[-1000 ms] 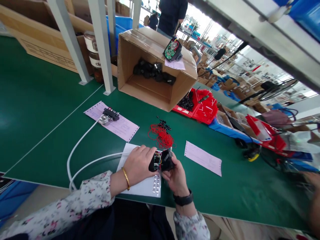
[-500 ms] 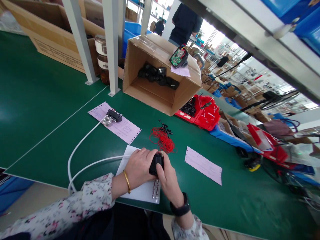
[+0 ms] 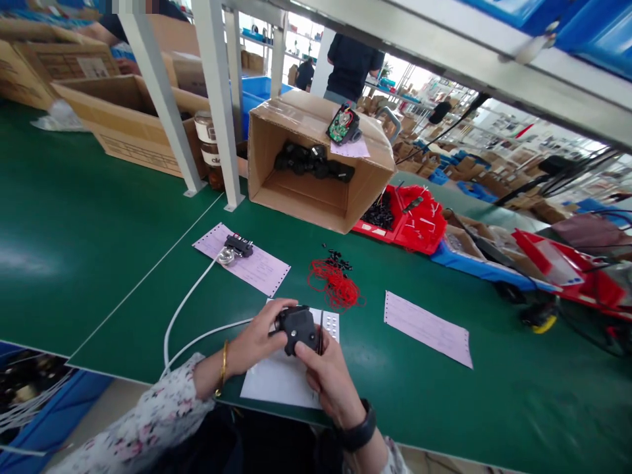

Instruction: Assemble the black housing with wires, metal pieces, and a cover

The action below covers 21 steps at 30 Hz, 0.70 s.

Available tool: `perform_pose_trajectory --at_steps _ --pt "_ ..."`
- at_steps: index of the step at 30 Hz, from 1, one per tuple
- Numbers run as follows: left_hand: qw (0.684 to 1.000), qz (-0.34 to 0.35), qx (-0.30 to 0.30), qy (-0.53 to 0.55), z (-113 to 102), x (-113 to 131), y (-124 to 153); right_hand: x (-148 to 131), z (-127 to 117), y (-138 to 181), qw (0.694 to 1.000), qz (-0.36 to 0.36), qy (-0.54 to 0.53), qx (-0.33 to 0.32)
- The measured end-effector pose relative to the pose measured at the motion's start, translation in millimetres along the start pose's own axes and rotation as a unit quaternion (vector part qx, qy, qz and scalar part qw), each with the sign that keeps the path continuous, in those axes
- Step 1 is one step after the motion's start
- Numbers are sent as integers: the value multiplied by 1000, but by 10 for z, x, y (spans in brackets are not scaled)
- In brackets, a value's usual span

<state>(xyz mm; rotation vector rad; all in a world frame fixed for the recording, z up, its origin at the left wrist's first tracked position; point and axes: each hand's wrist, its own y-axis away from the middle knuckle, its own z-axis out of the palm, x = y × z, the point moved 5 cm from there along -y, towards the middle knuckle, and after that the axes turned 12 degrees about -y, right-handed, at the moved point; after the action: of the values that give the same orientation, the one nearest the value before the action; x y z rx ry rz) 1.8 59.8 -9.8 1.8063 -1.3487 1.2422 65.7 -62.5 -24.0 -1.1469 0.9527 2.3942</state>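
My left hand (image 3: 257, 343) and my right hand (image 3: 330, 372) hold a black plastic housing (image 3: 300, 329) between them, above a white sheet (image 3: 276, 383). The left fingers and thumb grip its left side; the right thumb presses on its lower face, where small round screw-like spots show. A thin dark strip (image 3: 322, 326) stands up beside the right fingers; I cannot tell what it is. A white cable (image 3: 210, 334) runs to behind my left hand. Small silvery pieces (image 3: 333, 322) lie in rows at the sheet's upper right.
Red wires (image 3: 338, 286) and small black parts (image 3: 338, 259) lie beyond the sheet. A dark connector assembly (image 3: 237, 245) rests on pink paper (image 3: 261, 270); another pink paper (image 3: 427, 329) is at right. Behind are a cardboard box (image 3: 316, 201), red bins (image 3: 419, 224) and a metal post (image 3: 217, 99).
The black housing has turned so its broad face shows. My left hand has moved from over it to its left side, and my right hand sits lower. The camera view has shifted.
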Motion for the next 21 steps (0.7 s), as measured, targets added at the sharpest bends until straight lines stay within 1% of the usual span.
perform_pose_trajectory --at_steps 2,5,8,11,14,17,19,21 --pt "999 -35 11 21 -62 16 -62 -23 48 11 1000 -13 -4 5" --pt "995 -76 52 36 -86 50 -122 -50 82 17 999 -32 -10 10" --pt "993 -73 81 46 -72 61 -114 -73 85 8 999 -44 -1 8" --pt "992 -73 89 48 -62 16 -101 -99 89 -15 999 -49 18 2" --pt "990 -88 102 50 -48 -38 -141 -96 98 -44 999 -45 31 2" --pt "992 -92 88 26 -14 -3 -179 -65 69 -43 1000 -19 1 15" --pt "995 -72 57 -35 -31 94 -120 -72 11 6 999 13 -36 14" --pt "991 -57 14 -123 -132 175 48 -157 -72 102 998 27 -61 -14"
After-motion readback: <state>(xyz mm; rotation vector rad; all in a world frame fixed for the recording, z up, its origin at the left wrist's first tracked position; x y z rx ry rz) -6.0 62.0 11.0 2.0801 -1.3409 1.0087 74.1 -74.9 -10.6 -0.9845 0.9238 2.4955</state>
